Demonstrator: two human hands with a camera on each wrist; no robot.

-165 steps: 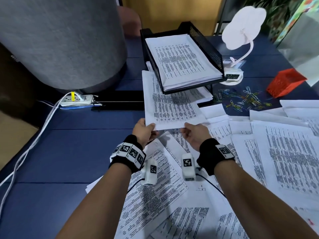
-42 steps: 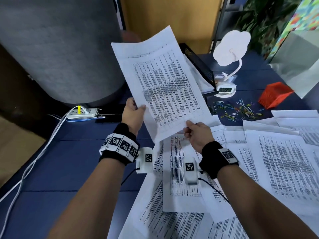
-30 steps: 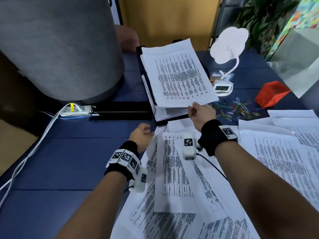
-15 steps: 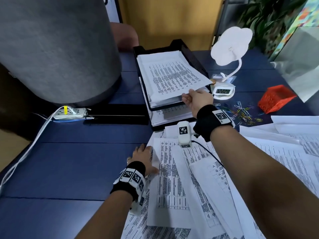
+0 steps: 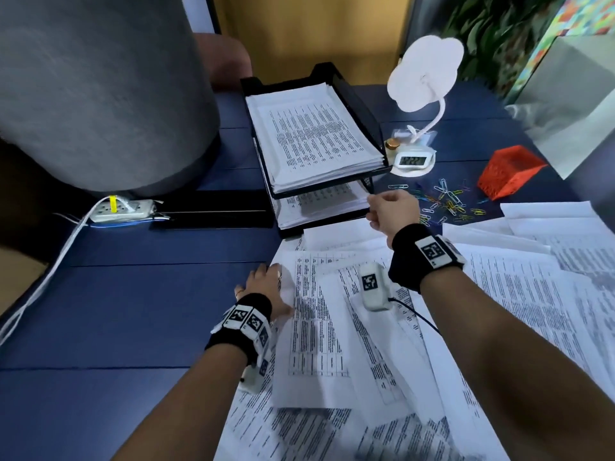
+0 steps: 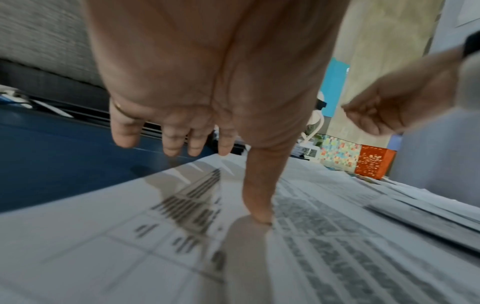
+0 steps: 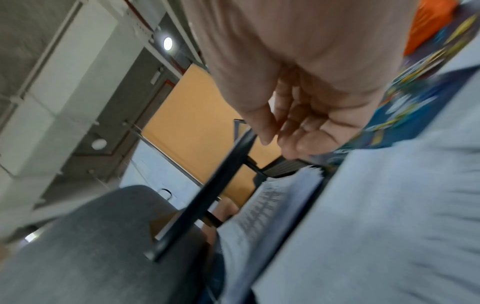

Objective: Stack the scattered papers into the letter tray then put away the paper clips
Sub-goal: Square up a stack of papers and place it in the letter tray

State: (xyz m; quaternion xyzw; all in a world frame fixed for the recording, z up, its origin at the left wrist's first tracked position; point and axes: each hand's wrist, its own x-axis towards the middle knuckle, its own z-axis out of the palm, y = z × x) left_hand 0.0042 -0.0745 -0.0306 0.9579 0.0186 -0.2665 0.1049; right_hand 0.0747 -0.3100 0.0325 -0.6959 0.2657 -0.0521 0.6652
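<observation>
The black two-tier letter tray (image 5: 353,94) stands at the back of the blue desk, with a stack of printed papers (image 5: 312,134) in its top tier and more in the lower one. My right hand (image 5: 382,211) hovers by the tray's front right corner, fingers loosely curled (image 7: 296,133), holding nothing. My left hand (image 5: 269,277) lies flat on the left edge of the scattered papers (image 5: 319,327). Its fingers are straight and the thumb (image 6: 259,214) touches a sheet (image 6: 182,236). Coloured paper clips (image 5: 442,201) lie loose right of the tray, next to a red mesh box (image 5: 509,176).
A white lamp (image 5: 426,74) and a small clock (image 5: 412,160) stand right of the tray. A big grey cylinder (image 5: 100,88) fills the back left, with a power strip (image 5: 123,209) and cable at its foot. More papers (image 5: 532,294) cover the right side.
My right hand laid the sheet on the top tier's stack, let go and drew back to the tray's front corner. My left hand dropped onto the scattered papers.
</observation>
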